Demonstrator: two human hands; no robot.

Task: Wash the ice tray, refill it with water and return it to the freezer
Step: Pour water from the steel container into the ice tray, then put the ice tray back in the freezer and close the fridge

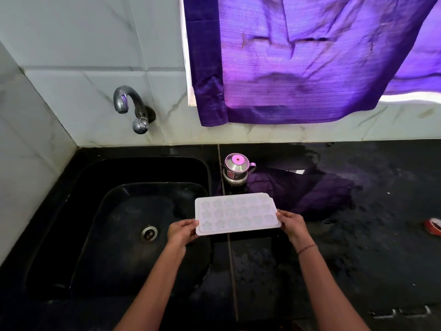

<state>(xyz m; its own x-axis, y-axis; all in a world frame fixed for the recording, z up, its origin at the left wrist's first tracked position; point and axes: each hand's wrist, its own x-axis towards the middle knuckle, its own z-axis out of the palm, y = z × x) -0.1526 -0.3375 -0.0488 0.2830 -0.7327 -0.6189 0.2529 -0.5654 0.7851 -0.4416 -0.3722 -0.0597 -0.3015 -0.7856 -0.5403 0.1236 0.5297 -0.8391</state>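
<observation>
A pale rectangular ice tray (236,213) with several star-shaped cells is held level above the black counter, its left end reaching over the right rim of the black sink (114,211). My left hand (182,231) grips the tray's near-left corner. My right hand (292,223) grips its right end. A chrome wall tap (130,105) sticks out of the tiled wall above the sink's far left side; no water runs from it. The drain (149,233) lies in the sink bottom, left of my left hand.
A small steel pot with a lid (236,172) stands on the counter just behind the tray. A purple curtain (298,60) hangs over the back wall. The black counter (358,235) is wet in patches. A red and white round object (433,225) lies at the right edge.
</observation>
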